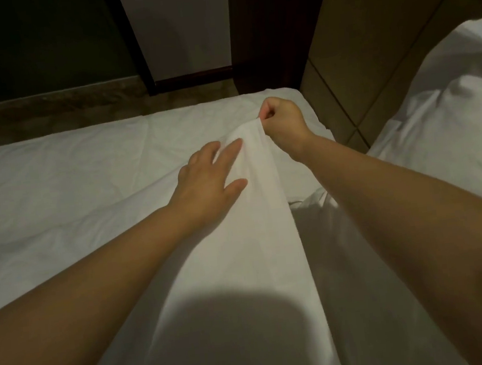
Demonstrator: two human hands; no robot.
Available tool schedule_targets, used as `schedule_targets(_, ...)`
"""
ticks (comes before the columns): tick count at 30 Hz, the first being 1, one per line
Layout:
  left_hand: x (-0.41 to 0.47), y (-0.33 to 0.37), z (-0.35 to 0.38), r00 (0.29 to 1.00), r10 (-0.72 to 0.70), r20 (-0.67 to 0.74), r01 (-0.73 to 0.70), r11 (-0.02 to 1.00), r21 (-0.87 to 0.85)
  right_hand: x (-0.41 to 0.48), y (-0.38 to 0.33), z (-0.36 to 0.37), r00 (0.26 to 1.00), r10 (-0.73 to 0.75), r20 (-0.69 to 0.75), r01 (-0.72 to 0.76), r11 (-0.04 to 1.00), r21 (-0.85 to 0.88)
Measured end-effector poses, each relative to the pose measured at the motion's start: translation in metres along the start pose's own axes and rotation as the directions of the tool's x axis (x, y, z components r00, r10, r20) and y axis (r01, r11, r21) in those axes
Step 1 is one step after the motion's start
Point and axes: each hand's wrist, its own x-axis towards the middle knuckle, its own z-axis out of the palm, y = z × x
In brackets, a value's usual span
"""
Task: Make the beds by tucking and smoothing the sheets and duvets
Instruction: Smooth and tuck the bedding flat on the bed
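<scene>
Right hand (282, 121) gripping lifted sheet (252, 187) edge, left hand (206, 180) flat beside

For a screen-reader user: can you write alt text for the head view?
A person's right hand grips a raised fold of white sheet on a bed, while the left hand rests open against it. Tan padded panels stand at right.

White-sheeted bed (55, 178), a raised sheet fold (254, 210) across it.
</scene>
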Motion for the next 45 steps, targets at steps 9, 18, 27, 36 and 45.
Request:
schedule_targets(9,0.055,0.005,-0.018,0.997,-0.075,0.025,0.078,0.902,-0.424,-0.009,0.005,-0.002,0.984,-0.118,0.13,0.097,0.982,0.16)
schedule_targets(18,0.051,0.007,-0.003,0.997,-0.078,0.001,0.069,0.874,-0.481,-0.053,0.022,0.012,0.978,0.181,0.105,-0.202,0.947,0.249)
schedule_targets(27,0.057,0.005,-0.008,0.988,0.009,0.152,0.069,0.862,-0.502,-0.045,0.016,0.006,0.893,0.066,0.444,-0.149,0.976,0.156)
schedule_targets(36,0.093,-0.001,-0.021,0.918,-0.027,0.397,0.224,0.859,-0.461,-0.01,0.011,0.012,0.79,0.31,0.529,-0.45,0.879,0.157)
schedule_targets(45,0.066,-0.025,0.038,0.964,-0.078,0.256,0.159,0.936,-0.313,0.013,0.042,0.043,0.89,0.417,0.184,-0.33,0.868,-0.371)
